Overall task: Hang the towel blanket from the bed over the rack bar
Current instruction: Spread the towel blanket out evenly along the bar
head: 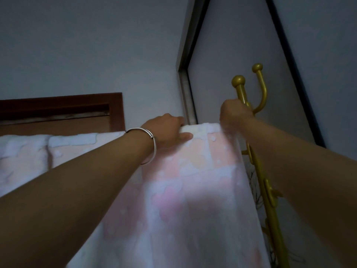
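The towel blanket (195,182), pink and white with a raised pattern, hangs down in front of me, draped over a bar that it hides. My left hand (168,128), with a silver bangle on its wrist, pinches the blanket's top fold near the middle. My right hand (234,113) is closed at the fold's right corner, beside the gold rack post (241,93); its fingers are turned away from me, and the corner under it is blurred.
The gold rack (270,200) runs down the right side with ball-tipped hooks (257,67) on top and small pegs lower down. A dark-framed door (241,45) stands behind it. A brown wooden frame (116,109) is at the left on the wall.
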### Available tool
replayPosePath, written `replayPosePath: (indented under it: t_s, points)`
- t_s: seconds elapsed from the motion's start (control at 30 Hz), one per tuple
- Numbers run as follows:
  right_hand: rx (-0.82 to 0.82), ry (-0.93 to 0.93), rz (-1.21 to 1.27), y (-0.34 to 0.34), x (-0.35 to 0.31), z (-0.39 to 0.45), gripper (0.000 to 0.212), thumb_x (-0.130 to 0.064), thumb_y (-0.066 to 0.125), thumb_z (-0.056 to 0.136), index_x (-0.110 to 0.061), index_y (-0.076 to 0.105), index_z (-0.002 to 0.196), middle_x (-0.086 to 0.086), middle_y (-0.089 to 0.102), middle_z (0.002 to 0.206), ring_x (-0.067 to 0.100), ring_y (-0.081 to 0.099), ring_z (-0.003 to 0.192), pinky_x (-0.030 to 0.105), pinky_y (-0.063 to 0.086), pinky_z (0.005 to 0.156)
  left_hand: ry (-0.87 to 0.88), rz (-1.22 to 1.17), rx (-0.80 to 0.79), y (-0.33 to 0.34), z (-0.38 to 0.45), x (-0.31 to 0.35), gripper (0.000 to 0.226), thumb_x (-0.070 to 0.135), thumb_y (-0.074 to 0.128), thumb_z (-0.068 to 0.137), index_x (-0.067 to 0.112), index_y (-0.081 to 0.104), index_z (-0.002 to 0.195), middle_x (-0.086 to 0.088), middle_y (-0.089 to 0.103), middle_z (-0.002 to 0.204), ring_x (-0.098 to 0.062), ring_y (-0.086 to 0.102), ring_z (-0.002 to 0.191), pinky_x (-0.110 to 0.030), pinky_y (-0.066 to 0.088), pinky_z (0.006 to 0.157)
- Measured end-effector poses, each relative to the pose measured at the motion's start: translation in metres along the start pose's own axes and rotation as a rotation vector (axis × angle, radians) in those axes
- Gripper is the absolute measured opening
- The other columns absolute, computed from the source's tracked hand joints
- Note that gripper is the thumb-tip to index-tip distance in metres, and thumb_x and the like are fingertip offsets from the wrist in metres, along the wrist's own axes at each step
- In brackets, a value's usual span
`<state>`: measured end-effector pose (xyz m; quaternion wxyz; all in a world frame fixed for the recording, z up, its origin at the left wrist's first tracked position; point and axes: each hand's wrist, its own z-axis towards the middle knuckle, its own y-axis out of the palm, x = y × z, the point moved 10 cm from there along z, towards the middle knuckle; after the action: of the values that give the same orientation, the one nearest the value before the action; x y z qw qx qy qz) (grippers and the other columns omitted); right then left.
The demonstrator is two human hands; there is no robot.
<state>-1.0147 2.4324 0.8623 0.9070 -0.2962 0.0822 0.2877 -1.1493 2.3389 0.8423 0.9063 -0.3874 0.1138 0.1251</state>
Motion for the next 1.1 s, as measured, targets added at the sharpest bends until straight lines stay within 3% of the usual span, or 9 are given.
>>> replayPosePath:
  t_s: [0.13, 0.2, 0.37, 0.57, 0.73, 0.83, 0.93, 1.03, 1.1]
  points:
    - [0.038, 0.025, -0.101, -0.008, -0.007, -0.021, 0.025, -0.003, 0.050, 0.085, -0.002, 0.066, 0.104, 0.019, 0.066, 0.113, 0.038, 0.061, 0.110, 0.043, 0.042, 0.101, -0.007, 0.020, 0.008, -0.004, -0.012, -0.017, 0.048, 0.048, 0.049, 0.087, 0.014, 0.051, 0.120, -0.018, 0.059, 0.124, -0.036, 0.055, 0.112, -0.036, 0.045, 0.087]
    - [0.062, -0.028, -0.029, -0.009, -0.029, -0.033, 0.026, -0.010, 0.047, 0.090, -0.003, 0.068, 0.103, 0.019, 0.067, 0.113, 0.037, 0.061, 0.108, 0.037, 0.043, 0.093, -0.002, 0.006, 0.026, -0.011, -0.022, -0.029, 0.039, 0.041, 0.045, 0.091, 0.012, 0.054, 0.116, -0.019, 0.061, 0.121, -0.037, 0.056, 0.111, -0.038, 0.046, 0.088]
    - [0.053, -0.297, 0.148, -0.005, -0.132, -0.079, 0.036, -0.024, 0.040, 0.095, -0.005, 0.069, 0.102, 0.020, 0.069, 0.111, 0.034, 0.058, 0.109, 0.035, 0.039, 0.097, -0.017, -0.021, 0.077, -0.032, -0.057, -0.074, 0.031, 0.005, 0.043, 0.087, 0.009, 0.061, 0.112, -0.020, 0.065, 0.119, -0.037, 0.058, 0.110, -0.041, 0.049, 0.093]
    - [0.081, -0.479, 0.188, -0.010, -0.244, -0.134, 0.032, -0.020, 0.039, 0.094, -0.012, 0.068, 0.105, 0.011, 0.071, 0.108, 0.031, 0.050, 0.113, 0.036, 0.034, 0.096, -0.036, -0.004, 0.103, -0.060, -0.115, -0.142, 0.031, -0.002, 0.046, 0.081, 0.004, 0.065, 0.104, -0.019, 0.068, 0.113, -0.036, 0.060, 0.106, -0.039, 0.050, 0.090]
    - [0.053, -0.449, 0.168, -0.005, -0.302, -0.158, 0.033, -0.011, 0.041, 0.092, -0.013, 0.064, 0.114, 0.009, 0.069, 0.114, 0.030, 0.046, 0.118, 0.037, 0.031, 0.096, -0.092, 0.021, 0.133, -0.085, -0.164, -0.196, 0.032, -0.003, 0.047, 0.080, 0.002, 0.063, 0.108, -0.021, 0.063, 0.116, -0.037, 0.057, 0.108, -0.038, 0.048, 0.089]
    - [0.044, -0.409, 0.149, -0.004, -0.324, -0.167, 0.033, -0.006, 0.041, 0.090, -0.012, 0.064, 0.113, 0.010, 0.068, 0.113, 0.029, 0.046, 0.117, 0.038, 0.031, 0.096, -0.194, 0.085, 0.124, -0.094, -0.188, -0.225, 0.034, 0.017, 0.053, 0.088, 0.005, 0.054, 0.120, -0.020, 0.051, 0.128, -0.036, 0.051, 0.115, -0.038, 0.044, 0.094]
    - [0.049, -0.357, 0.133, -0.002, -0.335, -0.170, 0.028, -0.013, 0.040, 0.094, -0.010, 0.064, 0.107, 0.010, 0.069, 0.111, 0.028, 0.048, 0.115, 0.038, 0.031, 0.096, -0.330, 0.108, 0.066, -0.086, -0.208, -0.253, 0.044, 0.034, 0.047, 0.092, 0.005, 0.047, 0.126, -0.016, 0.043, 0.135, -0.035, 0.049, 0.118, -0.039, 0.043, 0.094]
    - [0.034, -0.314, 0.124, 0.001, -0.338, -0.170, 0.029, -0.012, 0.039, 0.094, -0.011, 0.064, 0.109, 0.009, 0.068, 0.111, 0.027, 0.049, 0.115, 0.038, 0.031, 0.096, -0.334, 0.102, 0.079, -0.083, -0.216, -0.264, 0.038, 0.021, 0.046, 0.093, 0.005, 0.044, 0.127, -0.020, 0.045, 0.133, -0.035, 0.048, 0.119, -0.041, 0.043, 0.095]
    - [0.022, -0.291, 0.130, 0.002, -0.337, -0.169, 0.033, -0.004, 0.040, 0.090, -0.011, 0.063, 0.112, 0.010, 0.068, 0.111, 0.027, 0.049, 0.115, 0.037, 0.031, 0.096, -0.364, -0.049, 0.038, -0.075, -0.220, -0.270, 0.045, 0.006, 0.051, 0.088, 0.006, 0.037, 0.132, -0.020, 0.035, 0.138, -0.038, 0.052, 0.115, -0.039, 0.045, 0.093]
